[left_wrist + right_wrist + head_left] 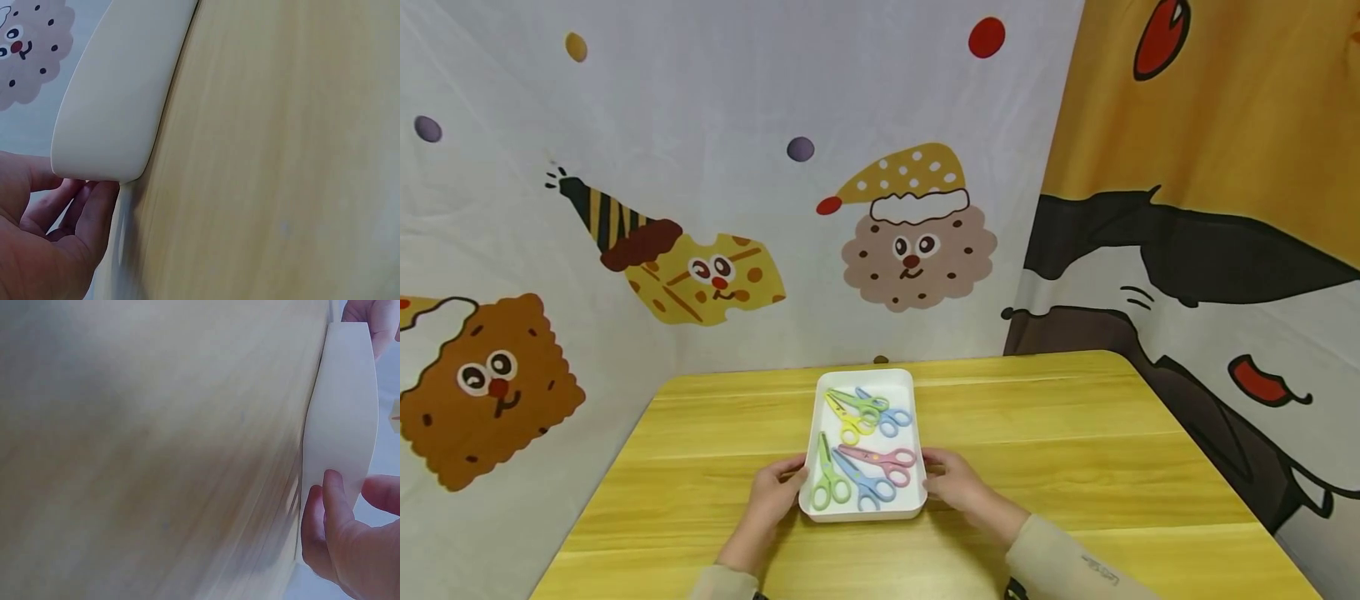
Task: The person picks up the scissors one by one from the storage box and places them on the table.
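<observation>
A white rectangular tray [863, 515] sits on the wooden table with several children's scissors lying in it. Toward the back are green scissors [868, 402], yellow scissors [849, 432] and blue scissors [891, 419], overlapping. Nearer me lie another green pair [825, 471], another blue pair [867, 482] and pink scissors [887, 458]. My left hand [775, 493] holds the tray's left side, thumb by the rim and fingers bent against the wall in the left wrist view. On the right side, my right hand [356, 544] grips the tray, fingertips on its outer wall and thumb near the upper edge.
The wooden table [1045, 433] extends to both sides of the tray. Behind it hangs a white cloth [730, 100] printed with cartoon biscuits and cheese. A coloured cartoon curtain [1240, 150] hangs along the right.
</observation>
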A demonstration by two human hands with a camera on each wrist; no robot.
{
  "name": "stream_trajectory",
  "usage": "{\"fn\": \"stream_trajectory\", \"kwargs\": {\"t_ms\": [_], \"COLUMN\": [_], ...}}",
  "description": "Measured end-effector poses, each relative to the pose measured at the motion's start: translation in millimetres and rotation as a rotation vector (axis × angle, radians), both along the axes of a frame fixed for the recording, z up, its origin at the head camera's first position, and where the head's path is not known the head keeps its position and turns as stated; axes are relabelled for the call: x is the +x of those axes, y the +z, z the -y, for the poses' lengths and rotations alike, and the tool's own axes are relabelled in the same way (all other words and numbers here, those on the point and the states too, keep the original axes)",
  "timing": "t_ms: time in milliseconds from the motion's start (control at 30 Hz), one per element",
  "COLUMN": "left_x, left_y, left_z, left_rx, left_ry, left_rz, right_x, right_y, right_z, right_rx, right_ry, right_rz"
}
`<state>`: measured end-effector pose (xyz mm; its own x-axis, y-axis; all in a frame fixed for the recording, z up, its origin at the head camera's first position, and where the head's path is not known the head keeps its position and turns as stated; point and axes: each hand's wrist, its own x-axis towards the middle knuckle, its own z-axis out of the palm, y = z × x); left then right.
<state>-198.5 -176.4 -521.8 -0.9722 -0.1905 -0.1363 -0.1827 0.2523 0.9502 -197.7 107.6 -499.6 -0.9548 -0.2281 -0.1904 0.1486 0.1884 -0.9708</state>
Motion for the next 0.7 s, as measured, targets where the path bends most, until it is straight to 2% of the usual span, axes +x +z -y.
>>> {"fn": "stream_trajectory", "kwargs": {"t_ms": [467, 700], "left_x": [-0.8, -1.1], "left_y": [-3.1, -1.6], "left_z": [-13.8, -22.9], "left_rx": [0.104, 0.111], "left_ry": [-0.014, -0.039], "left_rz": [-0.01, 0.001], "right_x": [-0.4, -1.8], "right_y": [0.4, -2.4], "right_z": [-13.9, -24.3], "right_rx": [-0.019, -0.014], "right_ry": [-0.024, -0.04], "right_rz": [0.016, 0.028]}}
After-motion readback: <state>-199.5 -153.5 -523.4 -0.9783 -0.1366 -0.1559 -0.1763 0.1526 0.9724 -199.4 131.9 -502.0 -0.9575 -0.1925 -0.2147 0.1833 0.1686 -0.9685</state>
